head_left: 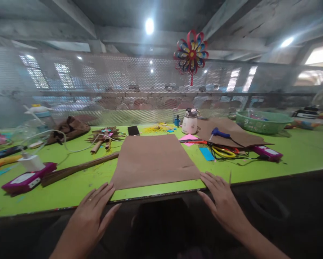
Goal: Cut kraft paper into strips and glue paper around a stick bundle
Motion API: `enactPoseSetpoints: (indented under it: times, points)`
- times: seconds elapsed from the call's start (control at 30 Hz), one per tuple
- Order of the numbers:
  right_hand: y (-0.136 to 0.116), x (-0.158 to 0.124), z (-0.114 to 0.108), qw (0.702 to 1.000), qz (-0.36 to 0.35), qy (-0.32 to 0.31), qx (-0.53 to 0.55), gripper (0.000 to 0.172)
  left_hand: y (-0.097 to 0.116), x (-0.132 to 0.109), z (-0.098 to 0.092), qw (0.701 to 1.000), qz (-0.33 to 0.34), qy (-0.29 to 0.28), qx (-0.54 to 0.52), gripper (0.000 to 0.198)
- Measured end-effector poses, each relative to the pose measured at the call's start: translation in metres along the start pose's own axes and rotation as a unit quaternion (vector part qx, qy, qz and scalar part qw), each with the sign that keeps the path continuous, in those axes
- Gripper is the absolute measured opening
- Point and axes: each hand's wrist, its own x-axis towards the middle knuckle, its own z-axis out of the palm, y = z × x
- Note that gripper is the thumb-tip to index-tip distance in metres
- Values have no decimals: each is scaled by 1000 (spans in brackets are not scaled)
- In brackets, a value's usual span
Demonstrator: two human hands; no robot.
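A sheet of brown paper [156,158] lies flat on the green tabletop [299,151], close to its front edge. At the sheet's near left corner rests my left hand [92,210], fingers stretched out and thumb apart. My right hand [220,198] lies at the near right corner, its fingertips on or beside the paper and its thumb spread toward the table edge. Neither hand grips anything. Just left of the sheet is a long bundle of folded brown paper strips [80,167].
Right of the sheet are a blue glue gun [219,133], scissors [197,142], more brown paper [231,131] and a purple power strip [268,153]. Behind stand a white bottle [189,122] and a green basket [264,122]. Another purple power strip [28,178] lies left. A perforated screen [118,82] borders the back.
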Motion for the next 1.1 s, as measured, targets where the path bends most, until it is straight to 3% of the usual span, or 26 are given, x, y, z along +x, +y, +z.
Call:
enactPoseSetpoints:
  times: [0.13,0.37,0.5,0.67,0.87,1.1]
  points:
    - [4,-5,3,1000,-27,11,1,46,14,12,-12,999,-38,-6,-15,34]
    - [14,-10,13,996,-61,55,15,51,66,35,-32,990,-108,-70,-64,21]
    - [14,-11,15,996,-54,64,20,53,91,59,-28,984,-83,-116,-110,21]
    - [8,-9,10,998,-33,46,27,49,114,103,-7,976,16,-160,-148,21]
    - [3,-5,4,999,-8,29,27,53,121,131,16,969,72,-133,-195,21]
    - [4,-8,6,999,24,-2,47,59,112,134,17,920,-12,-227,-319,20]
